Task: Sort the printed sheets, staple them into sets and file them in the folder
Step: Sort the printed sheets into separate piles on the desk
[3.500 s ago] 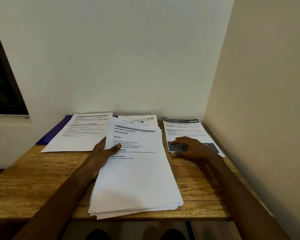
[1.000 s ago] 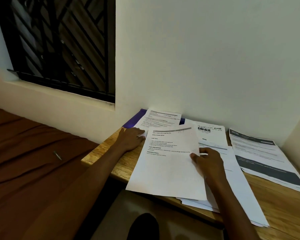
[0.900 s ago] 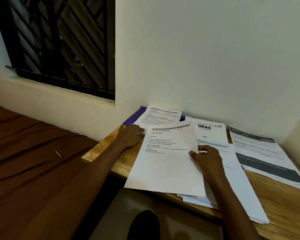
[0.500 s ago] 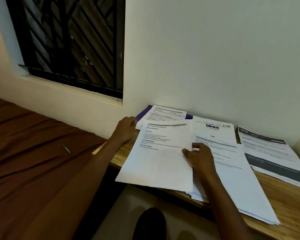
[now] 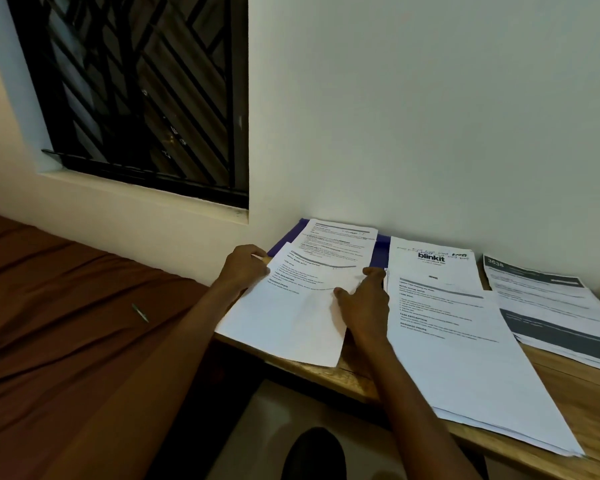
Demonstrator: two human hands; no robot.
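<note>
- A brown bed cover [image 5: 66,341] is seen filling the near left, below a barred window [image 5: 142,91] set in the far wall.
- A wooden table [image 5: 575,386] is placed in the right corner, against the wall.
- A thick stack of printed sheets [image 5: 465,358] is laid down the middle of the table, its near edge hanging past the table edge; a page headed "blinkit" [image 5: 430,258] shows at its far end.
- A dark-banded pile of sheets [image 5: 551,306] is laid at the far right, just beside the stack.
- A single printed sheet [image 5: 291,323] is held at the table's left end, overlapping another printed page [image 5: 340,237] that lies on a purple folder [image 5: 378,251] by the wall.
- The right hand [image 5: 364,306] is laid on the single sheet's right edge, thumb on top, fingers curled round the edge.
- The left hand [image 5: 243,268] is placed at the sheet's far left edge, fingers curled; whether the paper is pinched cannot be told.
- A small pen-like item [image 5: 140,312] is seen lying on the bed cover.
</note>
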